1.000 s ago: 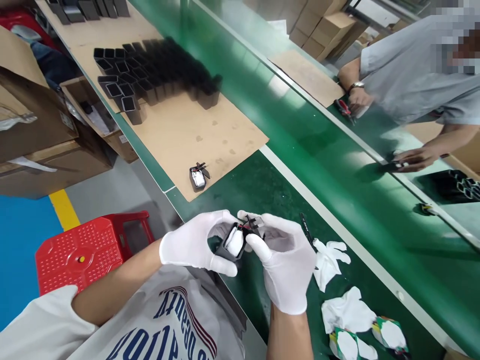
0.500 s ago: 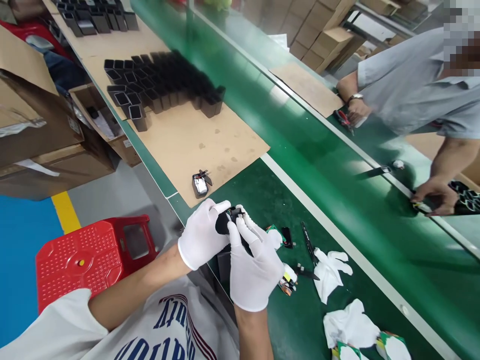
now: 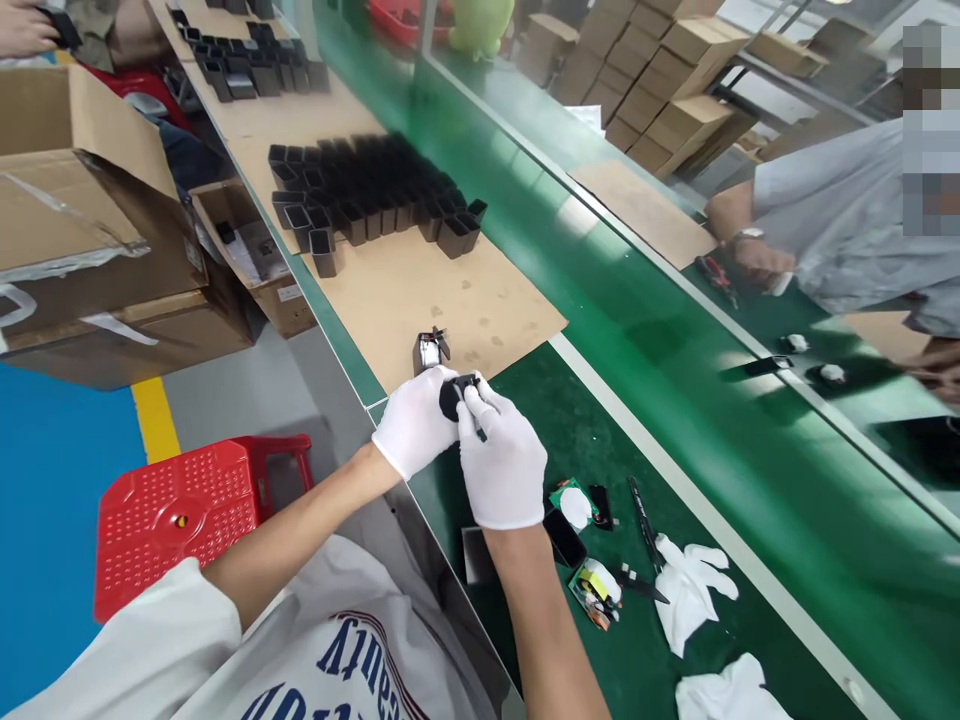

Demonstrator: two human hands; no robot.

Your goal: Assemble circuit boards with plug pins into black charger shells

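Note:
My gloved left hand (image 3: 416,425) and gloved right hand (image 3: 504,465) meet over the table's near edge, both closed on a small black plastic part (image 3: 449,398). Its left end looks rounded; white fingers cover much of the rest. Just beyond the left hand, an open black case (image 3: 429,350) with white filling and wires on top stands on the brown cardboard sheet (image 3: 495,290). To the right of my right wrist lie an empty-looking black case (image 3: 564,540) and a green circuit board with a white disc (image 3: 575,505).
Many black cases (image 3: 367,190) stand grouped on the cardboard. Another circuit board (image 3: 598,592), black tweezers (image 3: 643,515) and a white glove (image 3: 691,590) lie to the right. A red stool (image 3: 180,510) is at left. Across the belt, a co-worker's hand (image 3: 761,262) is near red pliers (image 3: 716,278).
My view has shifted, and both hands have moved slightly away from my body with the black part still between them. Across the belt, the co-worker's hand has come off the pliers.

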